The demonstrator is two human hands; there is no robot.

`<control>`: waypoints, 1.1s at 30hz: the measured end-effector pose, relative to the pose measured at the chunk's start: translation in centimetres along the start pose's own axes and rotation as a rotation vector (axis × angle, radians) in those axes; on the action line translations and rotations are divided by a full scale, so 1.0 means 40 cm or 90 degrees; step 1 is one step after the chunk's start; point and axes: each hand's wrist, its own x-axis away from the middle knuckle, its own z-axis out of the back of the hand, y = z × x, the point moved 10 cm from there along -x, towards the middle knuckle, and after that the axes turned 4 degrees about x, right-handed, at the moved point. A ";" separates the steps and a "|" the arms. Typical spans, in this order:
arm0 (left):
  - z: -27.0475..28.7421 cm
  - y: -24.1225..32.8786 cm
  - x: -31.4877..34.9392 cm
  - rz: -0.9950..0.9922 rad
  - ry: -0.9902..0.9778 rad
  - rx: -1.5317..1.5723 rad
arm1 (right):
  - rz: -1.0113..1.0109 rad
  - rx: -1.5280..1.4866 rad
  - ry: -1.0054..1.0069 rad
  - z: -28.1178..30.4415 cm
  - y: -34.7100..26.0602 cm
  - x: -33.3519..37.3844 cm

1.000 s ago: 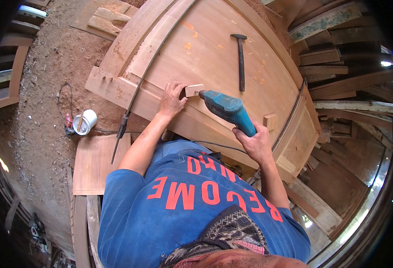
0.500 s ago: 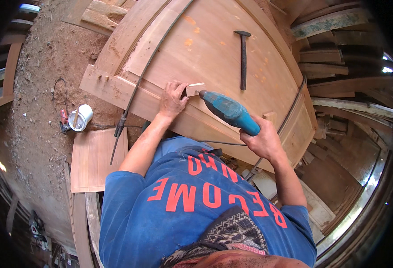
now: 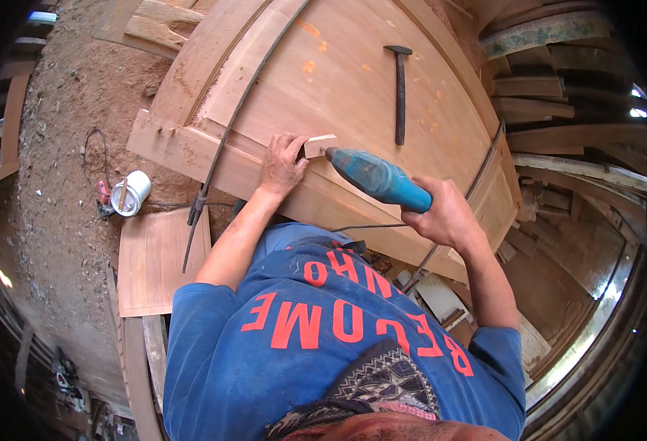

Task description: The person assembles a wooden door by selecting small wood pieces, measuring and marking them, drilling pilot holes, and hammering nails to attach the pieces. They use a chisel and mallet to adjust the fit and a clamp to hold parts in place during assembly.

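Dirt ground [image 3: 59,165]: spreads along the left side. Wooden panel [image 3: 345,88]: large, framed, lies in front of the person [image 3: 345,327]. Flat board [image 3: 164,261]: left of the person, near the panel's closest edge. Dark bar [image 3: 226,136]: crosses the panel's left part, lower end extending past it. Blue drill [image 3: 377,176]: over the panel, nose pointing up-left. White bucket [image 3: 134,192]: on the ground. Hammer [image 3: 400,99]: rests on the panel, well apart from both hands. Right hand [image 3: 445,212]: wrapped round the drill's rear part. Left hand [image 3: 284,163]: fingers and thumb bent, pinching the small wood block [image 3: 319,146] at its left end. Block: between left hand and drill nose; nose contact cannot be told
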 end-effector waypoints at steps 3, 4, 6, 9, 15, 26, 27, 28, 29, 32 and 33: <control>0.001 0.000 -0.001 0.005 -0.001 0.001 | 0.002 -0.011 0.017 0.005 0.019 -0.008; 0.002 0.002 -0.001 0.005 -0.004 -0.001 | 0.008 -0.011 0.019 0.003 0.025 -0.006; 0.004 0.003 -0.002 0.004 -0.007 -0.001 | 0.021 -0.021 0.025 -0.008 0.037 -0.002; 0.003 0.003 -0.001 0.004 -0.006 0.000 | 0.035 -0.037 0.036 -0.054 0.059 0.027; 0.007 0.010 0.000 -0.009 0.017 -0.002 | 0.084 0.011 0.066 -0.103 0.026 0.061; 0.002 0.009 0.002 -0.006 0.016 -0.021 | 0.004 0.024 -0.066 0.054 0.016 -0.087; 0.001 0.008 0.002 -0.004 0.013 -0.021 | -0.011 0.014 -0.074 0.054 0.030 -0.090; 0.000 0.008 0.003 -0.002 0.010 -0.021 | -0.010 0.004 -0.071 0.043 0.050 -0.082; -0.001 0.006 0.002 0.001 0.009 -0.021 | 0.001 -0.022 -0.050 0.032 0.066 -0.072; 0.002 0.007 0.004 -0.009 0.019 -0.031 | 0.024 -0.109 0.001 -0.042 0.118 -0.022; 0.000 0.006 0.005 -0.007 0.016 -0.029 | 0.014 -0.151 0.016 -0.064 0.122 0.003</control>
